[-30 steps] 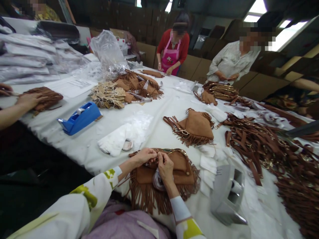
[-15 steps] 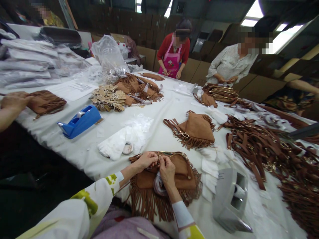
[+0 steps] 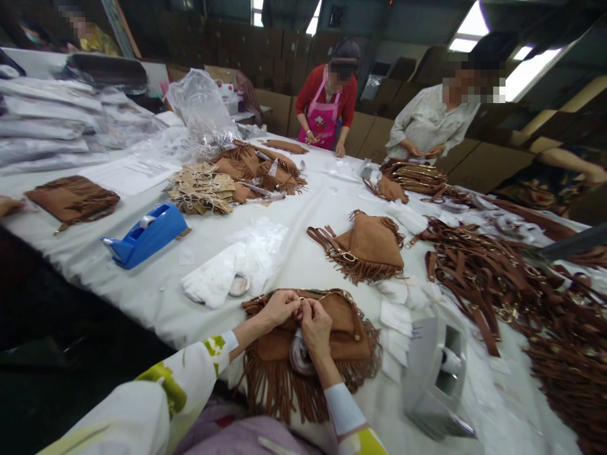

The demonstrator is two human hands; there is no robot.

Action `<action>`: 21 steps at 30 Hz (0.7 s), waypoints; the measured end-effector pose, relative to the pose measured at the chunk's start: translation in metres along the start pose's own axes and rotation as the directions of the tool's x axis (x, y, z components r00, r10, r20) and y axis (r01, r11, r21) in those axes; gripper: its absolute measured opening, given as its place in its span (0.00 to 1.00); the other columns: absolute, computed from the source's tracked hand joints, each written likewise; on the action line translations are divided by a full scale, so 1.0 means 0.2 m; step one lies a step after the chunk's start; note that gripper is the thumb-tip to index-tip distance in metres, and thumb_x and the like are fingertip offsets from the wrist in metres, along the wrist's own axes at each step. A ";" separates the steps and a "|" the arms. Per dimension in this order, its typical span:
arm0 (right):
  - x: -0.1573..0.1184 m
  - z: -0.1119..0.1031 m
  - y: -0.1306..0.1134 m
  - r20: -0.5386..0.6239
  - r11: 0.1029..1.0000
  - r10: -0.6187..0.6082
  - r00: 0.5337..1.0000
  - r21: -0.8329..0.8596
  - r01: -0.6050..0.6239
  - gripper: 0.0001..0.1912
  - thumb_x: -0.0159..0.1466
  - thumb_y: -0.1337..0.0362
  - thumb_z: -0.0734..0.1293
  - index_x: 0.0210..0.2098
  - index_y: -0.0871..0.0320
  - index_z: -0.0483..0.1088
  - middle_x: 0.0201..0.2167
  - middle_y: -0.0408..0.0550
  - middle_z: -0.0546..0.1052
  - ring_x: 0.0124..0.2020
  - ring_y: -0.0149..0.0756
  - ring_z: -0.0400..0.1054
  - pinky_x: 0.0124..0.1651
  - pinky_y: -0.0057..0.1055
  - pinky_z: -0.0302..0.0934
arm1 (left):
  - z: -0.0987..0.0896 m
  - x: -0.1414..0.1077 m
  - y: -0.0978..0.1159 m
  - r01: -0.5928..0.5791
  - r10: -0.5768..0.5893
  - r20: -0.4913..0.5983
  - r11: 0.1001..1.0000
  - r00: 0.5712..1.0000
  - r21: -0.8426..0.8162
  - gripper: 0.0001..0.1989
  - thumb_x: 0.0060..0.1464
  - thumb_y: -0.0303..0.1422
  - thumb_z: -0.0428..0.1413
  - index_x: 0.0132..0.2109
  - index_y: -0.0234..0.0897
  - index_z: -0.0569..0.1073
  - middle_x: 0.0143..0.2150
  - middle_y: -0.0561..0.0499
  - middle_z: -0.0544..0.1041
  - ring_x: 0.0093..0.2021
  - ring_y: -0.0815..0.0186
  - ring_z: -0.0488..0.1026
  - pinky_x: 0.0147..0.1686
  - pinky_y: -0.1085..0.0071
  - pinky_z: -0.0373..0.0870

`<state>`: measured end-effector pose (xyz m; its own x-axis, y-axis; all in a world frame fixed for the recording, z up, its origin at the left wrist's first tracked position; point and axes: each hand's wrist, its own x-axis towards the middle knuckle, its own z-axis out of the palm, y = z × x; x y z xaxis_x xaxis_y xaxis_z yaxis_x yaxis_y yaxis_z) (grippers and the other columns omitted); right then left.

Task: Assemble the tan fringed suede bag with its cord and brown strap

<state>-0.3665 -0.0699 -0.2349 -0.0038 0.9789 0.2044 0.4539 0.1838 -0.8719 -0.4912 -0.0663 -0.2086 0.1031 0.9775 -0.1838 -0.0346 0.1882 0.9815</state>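
In front of me a brown fringed bag (image 3: 341, 346) lies flat on the table, its long fringe falling toward my lap. My left hand (image 3: 283, 308) and my right hand (image 3: 317, 325) meet over its upper middle, fingertips pinched together. Between them a glint of a small metal fitting (image 3: 302, 299) shows; most of it is covered by the fingers. Below my right hand rests a coiled strap (image 3: 300, 354) in clear wrapping, partly behind the wrist. A gold-coloured zip or trim runs along the bag's top edge.
A grey tape dispenser (image 3: 434, 379) stands at right, a blue one (image 3: 146, 235) at left. Beyond lie another fringed bag (image 3: 372, 243), white paper sheets (image 3: 208, 278), tags (image 3: 202, 188) and piled brown straps (image 3: 467, 272). Co-workers stand across the table; a hand (image 3: 8, 205) shows far left.
My fingers have shifted slightly and stay together over the same spot. The co-worker's hand at far left has drawn back from its brown bag. The view has turned a little.
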 end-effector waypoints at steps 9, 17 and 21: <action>0.00 0.00 0.00 -0.012 1.000 0.007 1.000 -0.020 -0.007 0.18 0.63 0.53 0.59 0.32 0.60 0.73 0.26 0.49 0.77 0.26 0.36 0.68 0.31 0.28 0.58 | 0.01 0.02 -0.04 -0.008 0.010 -0.045 0.999 0.999 0.041 0.09 0.43 0.35 0.52 0.22 0.35 0.63 0.18 0.56 0.64 0.20 0.74 0.59 0.23 0.76 0.54; 0.00 -0.01 0.00 0.005 0.999 -0.011 1.000 -0.053 0.011 0.17 0.63 0.55 0.59 0.33 0.60 0.72 0.24 0.48 0.76 0.25 0.36 0.69 0.31 0.28 0.58 | 0.01 0.04 -0.08 -0.016 0.023 -0.070 0.994 0.997 0.105 0.07 0.42 0.33 0.49 0.21 0.35 0.64 0.18 0.56 0.64 0.21 0.73 0.59 0.23 0.76 0.55; 0.00 -0.01 0.00 0.019 0.998 -0.023 1.000 -0.063 0.024 0.16 0.63 0.55 0.59 0.32 0.59 0.72 0.23 0.46 0.76 0.25 0.36 0.69 0.31 0.28 0.58 | 0.00 0.04 -0.07 -0.009 0.020 -0.070 0.987 0.997 0.161 0.09 0.45 0.34 0.50 0.22 0.34 0.65 0.19 0.56 0.65 0.22 0.73 0.59 0.24 0.76 0.56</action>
<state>-0.3653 -0.0698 -0.2346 -0.0315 0.9759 0.2158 0.5093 0.2015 -0.8367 -0.4891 -0.0622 -0.2235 0.0324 0.9854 -0.1671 0.1253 0.1618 0.9788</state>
